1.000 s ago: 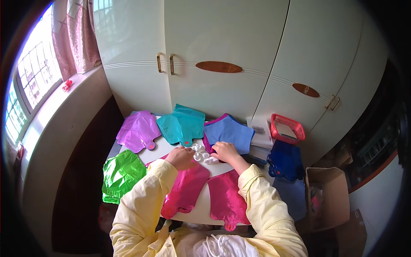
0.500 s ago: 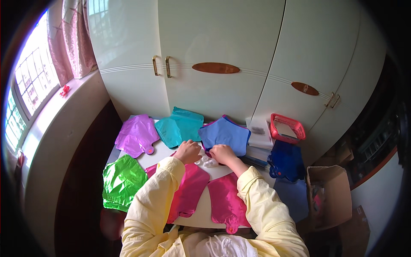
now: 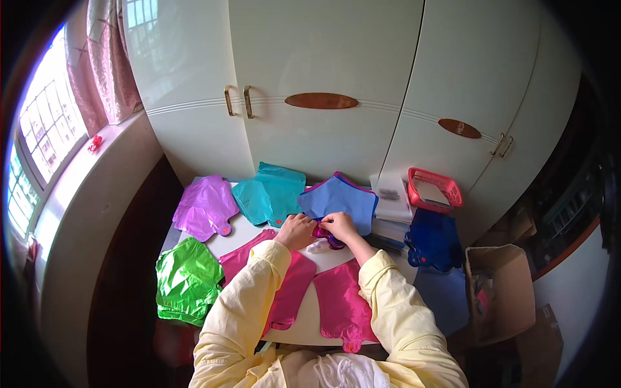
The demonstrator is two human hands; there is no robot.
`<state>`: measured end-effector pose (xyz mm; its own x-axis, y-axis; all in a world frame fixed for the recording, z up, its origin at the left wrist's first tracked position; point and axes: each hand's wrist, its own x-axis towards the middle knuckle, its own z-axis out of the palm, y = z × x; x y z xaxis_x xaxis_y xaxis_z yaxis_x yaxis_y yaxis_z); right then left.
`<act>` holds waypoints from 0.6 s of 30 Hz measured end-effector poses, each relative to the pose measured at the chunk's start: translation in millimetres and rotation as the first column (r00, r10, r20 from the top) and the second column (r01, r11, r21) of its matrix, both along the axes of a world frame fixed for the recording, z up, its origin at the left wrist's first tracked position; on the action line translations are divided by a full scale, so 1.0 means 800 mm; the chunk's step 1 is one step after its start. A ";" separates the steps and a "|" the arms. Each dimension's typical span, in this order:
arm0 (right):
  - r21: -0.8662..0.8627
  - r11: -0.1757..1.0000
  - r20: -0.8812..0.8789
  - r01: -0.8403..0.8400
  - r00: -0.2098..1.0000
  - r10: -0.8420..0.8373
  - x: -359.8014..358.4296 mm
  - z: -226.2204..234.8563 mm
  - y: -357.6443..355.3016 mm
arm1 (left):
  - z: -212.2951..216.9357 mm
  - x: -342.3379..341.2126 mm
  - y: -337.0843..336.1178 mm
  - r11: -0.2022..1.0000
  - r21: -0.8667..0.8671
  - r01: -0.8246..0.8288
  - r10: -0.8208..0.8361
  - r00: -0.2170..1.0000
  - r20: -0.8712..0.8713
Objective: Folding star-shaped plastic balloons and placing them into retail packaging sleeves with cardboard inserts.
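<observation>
Both my hands meet over the middle of the table, at the near end of a stack of flat star-shaped foil balloons (image 3: 339,197), light blue on top with magenta and dark blue edges below. My right hand (image 3: 341,226) pinches the purple neck (image 3: 330,238) of the stack with thumb and finger. Beside it my left hand (image 3: 296,231) is closed, its fingertips at the same neck and partly hidden. A small white crumpled item (image 3: 317,246) lies just under my hands. Two pink foil balloons, one on the left (image 3: 294,284) and one on the right (image 3: 346,301), lie between my forearms.
Purple (image 3: 206,207), teal (image 3: 270,194) and green foil balloons (image 3: 187,278) lie along the left and back. To the right are dark blue balloons (image 3: 433,239), white packets (image 3: 392,204), a red basket (image 3: 414,173) and a cardboard box (image 3: 524,284). White cabinets (image 3: 323,52) stand behind the table.
My hands have drawn closer together at the balloon neck, the left one shifting right. The purple neck now shows between them, and the view has tilted slightly.
</observation>
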<state>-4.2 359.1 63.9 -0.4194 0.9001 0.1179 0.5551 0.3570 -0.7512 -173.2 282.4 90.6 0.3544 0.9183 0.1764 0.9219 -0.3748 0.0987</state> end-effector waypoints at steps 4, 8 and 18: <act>-0.035 0.999 -0.118 0.041 0.992 -0.045 0.000 -0.006 0.007 | -0.010 -0.001 0.009 0.997 -0.084 -0.002 -0.001 1.000 -0.030; -0.123 0.985 -0.284 0.124 0.946 -0.154 0.008 -0.029 0.035 | -0.018 0.012 0.011 0.995 0.024 0.101 -0.100 0.994 -0.042; -0.465 0.834 -0.622 0.297 0.561 -0.547 0.089 0.018 0.097 | -0.032 0.015 0.014 0.995 -0.079 0.058 -0.070 0.985 -0.157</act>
